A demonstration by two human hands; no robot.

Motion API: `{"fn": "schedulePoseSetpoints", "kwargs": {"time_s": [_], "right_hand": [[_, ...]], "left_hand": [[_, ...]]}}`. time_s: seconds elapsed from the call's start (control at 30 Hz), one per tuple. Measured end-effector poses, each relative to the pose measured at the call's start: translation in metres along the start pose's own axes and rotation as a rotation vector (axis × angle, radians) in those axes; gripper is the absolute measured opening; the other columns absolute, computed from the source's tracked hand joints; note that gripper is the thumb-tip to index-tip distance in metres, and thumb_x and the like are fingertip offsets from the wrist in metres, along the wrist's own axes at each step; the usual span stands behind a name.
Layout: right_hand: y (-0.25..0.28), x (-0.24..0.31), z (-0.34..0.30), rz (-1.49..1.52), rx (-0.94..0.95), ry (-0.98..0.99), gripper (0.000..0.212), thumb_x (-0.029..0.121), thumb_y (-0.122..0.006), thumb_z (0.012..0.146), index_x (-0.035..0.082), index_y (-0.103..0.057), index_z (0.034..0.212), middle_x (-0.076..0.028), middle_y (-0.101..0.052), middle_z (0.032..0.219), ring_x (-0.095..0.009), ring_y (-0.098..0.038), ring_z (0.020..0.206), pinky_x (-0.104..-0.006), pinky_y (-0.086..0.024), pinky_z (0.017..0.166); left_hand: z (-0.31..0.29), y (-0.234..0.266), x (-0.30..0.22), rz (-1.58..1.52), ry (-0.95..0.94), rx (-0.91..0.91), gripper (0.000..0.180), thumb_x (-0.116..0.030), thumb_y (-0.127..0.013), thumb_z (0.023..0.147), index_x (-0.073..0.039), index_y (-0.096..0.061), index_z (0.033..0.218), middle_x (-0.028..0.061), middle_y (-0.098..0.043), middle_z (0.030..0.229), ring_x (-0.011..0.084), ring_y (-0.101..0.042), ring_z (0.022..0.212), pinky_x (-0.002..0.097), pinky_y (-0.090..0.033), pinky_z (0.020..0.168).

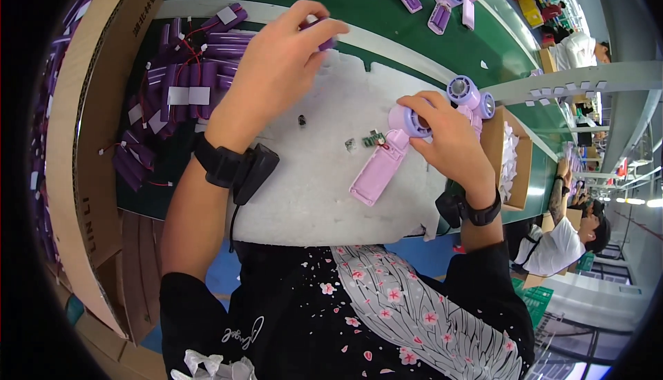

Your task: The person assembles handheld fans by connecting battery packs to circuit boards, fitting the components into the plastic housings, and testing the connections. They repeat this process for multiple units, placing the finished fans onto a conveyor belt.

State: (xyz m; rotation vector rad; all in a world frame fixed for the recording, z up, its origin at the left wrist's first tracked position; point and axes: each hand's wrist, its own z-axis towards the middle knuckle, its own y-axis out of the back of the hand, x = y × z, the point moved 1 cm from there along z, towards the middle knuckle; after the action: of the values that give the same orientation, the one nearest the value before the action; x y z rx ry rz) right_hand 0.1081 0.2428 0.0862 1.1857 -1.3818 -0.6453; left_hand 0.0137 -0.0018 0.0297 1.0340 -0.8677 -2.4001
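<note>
My left hand (280, 62) is raised over the far left part of the white foam mat (311, 207), its fingers closed around a purple battery (329, 43), mostly hidden by them. My right hand (445, 131) grips the round lilac head of a pink handheld fan (376, 176), whose open handle lies on the mat, hollow side up. A small green circuit board (373, 139) with thin wires sits beside the handle's upper end. Close to it is a tiny greyish part (351, 146). A small black part (302, 120) rests farther left on the mat.
Wired purple batteries (186, 79) are heaped left of the mat, beside a cardboard box (103, 97). More fans (461, 90) stand at the right near a box of white wrappings (514, 162). Opened fan pieces (442, 14) lie across the green bench. A co-worker (563, 242) sits at right.
</note>
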Motion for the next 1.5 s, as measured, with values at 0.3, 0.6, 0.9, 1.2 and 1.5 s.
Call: {"fn": "schedulePoseSetpoints", "kwargs": {"time_s": [0.3, 0.6, 0.9, 1.2, 1.5], "right_hand": [[-0.018, 0.005, 0.035, 0.047, -0.367, 0.348, 0.048, -0.009, -0.057, 0.078, 0.007, -0.058, 0.124, -0.014, -0.054, 0.128, -0.032, -0.057, 0.113, -0.0364, -0.049, 0.089], [-0.042, 0.015, 0.018, 0.811, -0.390, 0.263, 0.025, 0.006, -0.059, 0.093, -0.001, -0.059, 0.117, -0.014, -0.060, 0.111, -0.022, -0.063, 0.094, -0.0342, -0.051, 0.081], [-0.052, -0.012, 0.020, 1.463, -0.576, 0.058, 0.026, 0.023, -0.050, 0.101, -0.001, -0.056, 0.095, -0.009, -0.060, 0.089, -0.016, -0.063, 0.070, -0.0253, -0.049, 0.060], [-0.067, -0.004, 0.017, 0.998, -0.453, -0.083, 0.015, 0.011, -0.067, 0.090, -0.001, -0.057, 0.093, -0.004, -0.058, 0.084, -0.011, -0.057, 0.056, -0.0222, -0.044, 0.051], [-0.068, 0.010, 0.017, 0.362, -0.493, 0.246, 0.021, 0.006, -0.079, 0.073, 0.004, -0.069, 0.091, -0.003, -0.059, 0.085, -0.012, -0.058, 0.054, -0.0247, -0.043, 0.049]], "left_hand": [[-0.006, -0.010, -0.018, -1.086, 0.475, -0.080, 0.023, -0.014, -0.076, 0.082, -0.001, -0.058, 0.088, 0.0020, -0.057, 0.097, 0.0116, -0.062, 0.087, 0.0250, -0.058, 0.077], [-0.016, -0.023, -0.018, -1.145, 0.578, 0.281, 0.033, -0.022, -0.079, 0.081, -0.005, -0.050, 0.079, -0.0015, -0.055, 0.081, 0.0092, -0.058, 0.076, 0.0255, -0.052, 0.067], [-0.024, -0.018, -0.025, -0.512, -0.075, 0.343, 0.034, -0.021, -0.081, 0.071, -0.009, -0.058, 0.094, 0.0038, -0.058, 0.086, 0.0206, -0.054, 0.077, 0.0329, -0.044, 0.076], [-0.023, -0.027, -0.027, -0.491, 0.083, 0.460, 0.035, -0.016, -0.080, 0.070, -0.007, -0.058, 0.095, 0.0061, -0.060, 0.085, 0.0239, -0.056, 0.080, 0.0342, -0.046, 0.078], [-0.016, -0.016, -0.019, -0.739, 0.406, 0.699, 0.021, 0.004, -0.074, 0.074, -0.001, -0.060, 0.089, 0.0006, -0.063, 0.087, 0.0090, -0.055, 0.082, 0.0251, -0.047, 0.076]]}}
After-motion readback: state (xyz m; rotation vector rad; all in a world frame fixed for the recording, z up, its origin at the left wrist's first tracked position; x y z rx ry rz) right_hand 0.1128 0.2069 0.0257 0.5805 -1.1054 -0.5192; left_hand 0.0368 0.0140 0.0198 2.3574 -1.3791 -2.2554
